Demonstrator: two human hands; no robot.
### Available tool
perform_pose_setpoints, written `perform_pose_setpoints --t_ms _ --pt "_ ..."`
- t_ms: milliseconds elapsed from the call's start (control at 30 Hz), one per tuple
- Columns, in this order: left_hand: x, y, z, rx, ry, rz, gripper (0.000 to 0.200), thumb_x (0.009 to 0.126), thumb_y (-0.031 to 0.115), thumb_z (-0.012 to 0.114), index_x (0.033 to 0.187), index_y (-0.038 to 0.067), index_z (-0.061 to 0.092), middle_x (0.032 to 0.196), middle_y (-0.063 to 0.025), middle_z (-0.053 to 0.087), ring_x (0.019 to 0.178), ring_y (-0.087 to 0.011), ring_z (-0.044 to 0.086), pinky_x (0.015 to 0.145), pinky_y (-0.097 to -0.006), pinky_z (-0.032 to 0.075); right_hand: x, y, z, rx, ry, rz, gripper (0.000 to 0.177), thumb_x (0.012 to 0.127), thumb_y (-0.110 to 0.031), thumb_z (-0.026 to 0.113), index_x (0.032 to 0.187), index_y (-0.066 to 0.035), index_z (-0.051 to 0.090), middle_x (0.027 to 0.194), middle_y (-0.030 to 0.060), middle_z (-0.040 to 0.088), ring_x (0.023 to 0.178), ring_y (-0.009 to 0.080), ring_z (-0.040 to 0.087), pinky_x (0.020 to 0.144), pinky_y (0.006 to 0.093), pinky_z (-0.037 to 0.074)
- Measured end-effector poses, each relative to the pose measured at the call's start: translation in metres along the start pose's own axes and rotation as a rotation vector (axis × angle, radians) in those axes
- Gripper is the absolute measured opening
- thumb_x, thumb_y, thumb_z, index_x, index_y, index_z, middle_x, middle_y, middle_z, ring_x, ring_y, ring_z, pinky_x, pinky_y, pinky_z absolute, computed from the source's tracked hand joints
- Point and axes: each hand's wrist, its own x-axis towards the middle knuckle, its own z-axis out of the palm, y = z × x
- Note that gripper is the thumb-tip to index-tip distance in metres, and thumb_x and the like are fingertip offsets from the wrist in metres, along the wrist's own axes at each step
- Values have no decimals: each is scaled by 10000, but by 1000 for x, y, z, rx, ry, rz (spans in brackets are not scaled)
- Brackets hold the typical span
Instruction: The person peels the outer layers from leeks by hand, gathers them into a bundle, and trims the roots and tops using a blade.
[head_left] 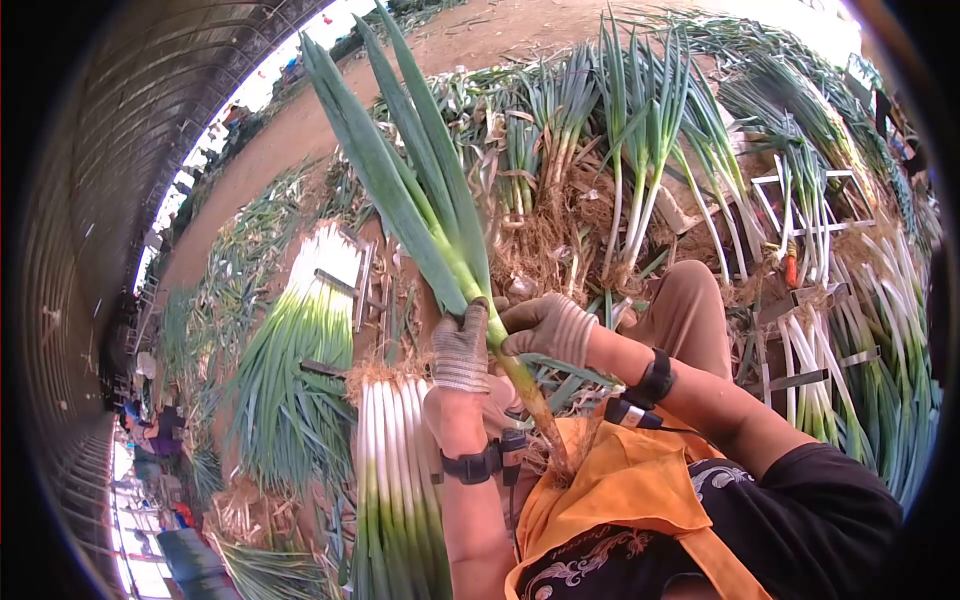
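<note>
A large green onion slants across the middle of the view, its broad green leaves up and its rooted end low against the orange apron. Wrapped round its stalk from one side is my left hand, in a grey glove. My right hand, gloved too, has its fingers closed on the same stalk just beside the left. A dark strap with a small device sits on each wrist. Below my left hand lies a row of peeled onions with white stems.
A bundle of onions lies at the left beside a metal frame. Unpeeled onions with brown roots lie ahead. More onions and a white frame are at the right. People are far left.
</note>
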Motion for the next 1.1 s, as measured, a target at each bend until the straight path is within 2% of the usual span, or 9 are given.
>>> perform_pose_setpoints --t_ms 167,267,467,567,767,867,967,1067,1100 --pt "-5 8 -1 -55 -5 39 461 900 110 505 1313 27 318 864 -126 660 666 -138 605 555 -240 472 -35 -45 8 -681 -234 -283 150 802 -212 630 823 -72 677 688 114 625 637 282 591 574 359 473" --pt "-8 5 -5 -187 -10 -4 440 902 91 490 1306 44 323 874 -134 658 670 -149 611 552 -237 475 -69 -23 13 -208 -537 -272 149 746 -138 697 863 -49 680 740 110 648 665 207 617 604 321 486" --pt "-18 18 0 -132 -19 18 329 899 207 523 1128 -29 522 862 -121 667 681 -149 618 590 -249 498 -38 -8 9 -472 86 -302 234 707 -210 710 875 -53 666 744 115 637 689 232 633 612 320 494" --pt "-15 13 0 -14 23 70 306 906 202 511 1090 -40 549 855 -114 671 677 -133 608 591 -242 479 -33 -22 11 -371 -28 49 243 711 -236 701 875 -59 672 693 129 624 655 249 629 603 336 492" --pt "-16 10 -3 -33 57 -1 265 904 97 480 1146 -9 465 798 -112 654 627 -144 600 551 -255 488 -46 -11 21 -603 -348 -198 169 772 -210 633 814 -47 646 753 116 641 664 259 613 599 352 475" --pt "-17 7 -7 -173 -8 36 259 900 114 489 1130 -5 475 779 -109 653 623 -162 613 547 -255 494 -99 -23 20 -303 -651 -55 186 802 -233 668 818 -48 669 725 111 637 656 165 607 601 304 463" --pt "-15 0 -15 -226 -34 2 265 898 138 499 1123 -1 481 773 -112 651 621 -184 624 550 -265 505 -106 -59 -44 22 -438 129 230 729 -199 730 784 14 663 710 85 636 647 162 594 584 296 465" --pt "-20 3 -7 -361 -45 -73 333 906 222 536 1149 1 482 797 -137 647 643 -213 633 558 -271 512 -98 -59 -84 855 -264 -395 247 685 -187 759 649 6 609 614 99 604 573 169 593 524 278 468" --pt "-27 11 0 -454 -25 -130 345 908 234 541 1156 2 482 809 -145 645 652 -218 635 565 -273 513 -94 -62 -102 394 -161 -353 255 716 -200 747 722 18 616 656 87 619 594 158 597 543 276 473"
